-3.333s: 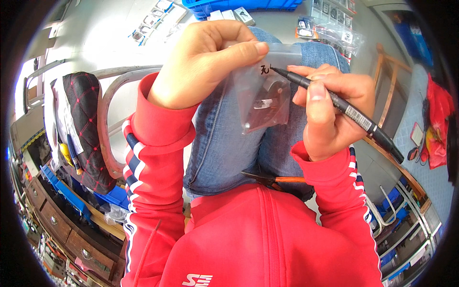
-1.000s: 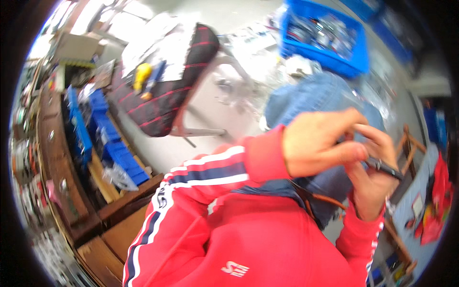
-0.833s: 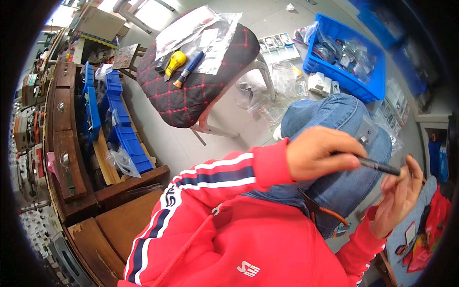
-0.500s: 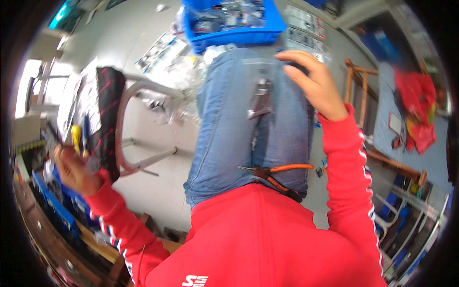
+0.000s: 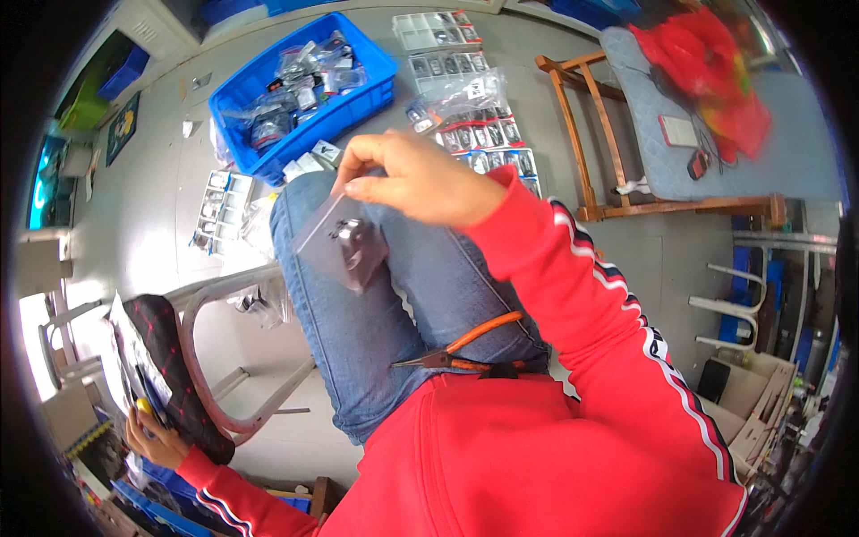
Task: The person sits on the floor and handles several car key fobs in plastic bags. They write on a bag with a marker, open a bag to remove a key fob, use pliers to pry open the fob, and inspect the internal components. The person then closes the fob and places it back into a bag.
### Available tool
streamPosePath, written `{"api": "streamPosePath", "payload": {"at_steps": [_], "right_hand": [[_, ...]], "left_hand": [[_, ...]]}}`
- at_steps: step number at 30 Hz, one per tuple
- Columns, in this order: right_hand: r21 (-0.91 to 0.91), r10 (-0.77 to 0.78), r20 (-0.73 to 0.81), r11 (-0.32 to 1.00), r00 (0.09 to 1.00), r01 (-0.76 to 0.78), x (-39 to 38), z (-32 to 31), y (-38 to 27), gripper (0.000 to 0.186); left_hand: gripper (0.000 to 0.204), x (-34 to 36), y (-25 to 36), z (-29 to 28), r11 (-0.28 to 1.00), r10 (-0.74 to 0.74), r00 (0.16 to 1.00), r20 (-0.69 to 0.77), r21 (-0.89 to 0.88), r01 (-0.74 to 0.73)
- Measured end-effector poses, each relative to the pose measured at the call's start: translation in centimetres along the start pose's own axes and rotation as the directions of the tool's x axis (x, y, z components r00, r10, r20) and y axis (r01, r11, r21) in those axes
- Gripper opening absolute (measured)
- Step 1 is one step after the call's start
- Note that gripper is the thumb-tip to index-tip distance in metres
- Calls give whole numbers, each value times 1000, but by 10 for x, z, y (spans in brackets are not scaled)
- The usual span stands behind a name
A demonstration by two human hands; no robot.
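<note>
A small clear zip bag (image 5: 323,253) with a shiny metal and dark part inside hangs over my left thigh. My right hand (image 5: 407,174) pinches the bag's upper corner between thumb and fingers. Across my lap lies a pair of pliers (image 5: 436,359) with orange handles, its jaws pointing left. Low at the far left, my left hand (image 5: 159,440) is closed at a yellow-handled tool (image 5: 144,406) on a chair seat; its fingers partly cover the handle. A black cushion with red stitching (image 5: 170,367) lies beside that tool.
Ahead on the floor stands a blue bin (image 5: 374,100) full of bagged parts. Compartment trays (image 5: 447,64) of small parts lie right of it, with another tray (image 5: 213,213) left. A metal chair frame (image 5: 199,336) stands left; a wooden chair (image 5: 573,134) bears a red bag (image 5: 707,72).
My right hand has taken hold of the zip bag and raised it off my lap. My left hand has come to the yellow-handled tool. The whole view has swung rightward.
</note>
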State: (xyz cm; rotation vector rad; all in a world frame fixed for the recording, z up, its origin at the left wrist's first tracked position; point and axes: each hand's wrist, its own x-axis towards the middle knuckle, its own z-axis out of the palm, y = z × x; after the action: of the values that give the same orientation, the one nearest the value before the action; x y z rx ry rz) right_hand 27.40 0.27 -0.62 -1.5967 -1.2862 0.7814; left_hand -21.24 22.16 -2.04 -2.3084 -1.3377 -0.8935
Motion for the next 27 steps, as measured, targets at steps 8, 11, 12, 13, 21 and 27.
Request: {"api": "streamPosePath", "payload": {"at_steps": [8,11,12,13,21,27], "right_hand": [[292,37,-754,913,656,284,-86,-80,-21,16],[257,196,-893,961,405,101,-131,-133,3,17],[242,212,-909,969,360,40,-146,-142,16,17],[278,267,-911,961,315,-10,-157,-147,31,20],[628,641,-740,767,203,-132,-215,-106,125,26],[671,693,-714,718,97,-185,-216,-99,154,24]], "left_hand": [[30,8,31,-48,998,57,990,-132,48,-51],[25,20,88,-57,973,-83,984,-157,-227,46],[25,23,116,-55,919,-176,974,-146,-378,110],[25,20,150,-51,910,-114,987,-115,-410,57],[27,-48,367,-6,466,883,195,426,-841,-275],[22,-67,359,11,380,924,75,374,-918,-113]]}}
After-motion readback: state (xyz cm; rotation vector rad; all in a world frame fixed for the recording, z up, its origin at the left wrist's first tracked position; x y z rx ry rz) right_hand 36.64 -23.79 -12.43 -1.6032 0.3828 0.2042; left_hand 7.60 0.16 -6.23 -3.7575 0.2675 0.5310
